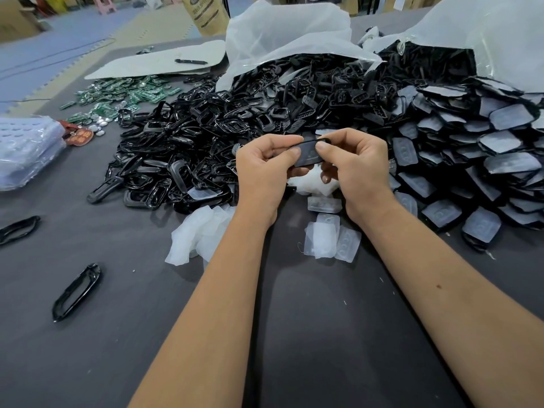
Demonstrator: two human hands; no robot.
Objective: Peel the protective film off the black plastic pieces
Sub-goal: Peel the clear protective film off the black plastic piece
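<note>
- The left hand (266, 163) and the right hand (353, 163) meet over the middle of the table (323, 334), both pinching one black plastic piece (307, 156) held up above the loose peeled films (332, 240).
- The left thumb and fingers curl round the piece's left end; the right thumb (323, 148) presses on its face while the right fingers wrap behind it.
- The step in hand looks like finding or lifting a film edge. It would go best with the left hand keeping the piece steady and the right thumb working at a corner, not the middle, then pulling the film back low and flat so that it does not tear.
- The pile of film-covered pieces (471, 160) lies just to the right, within easy reach for the next one; the heap of black frames (182, 148) lies to the left.
- Whether the held piece carries its film at this moment cannot be told: its face shows dark with a faint sheen, and the fingers cover the edges.
- The right fingertips behind the piece are hidden, so the exact grip there is unclear.
- Farther off, green circuit boards (123, 95) and white plastic bags (288, 33) show; the bag contents are mostly covered.
</note>
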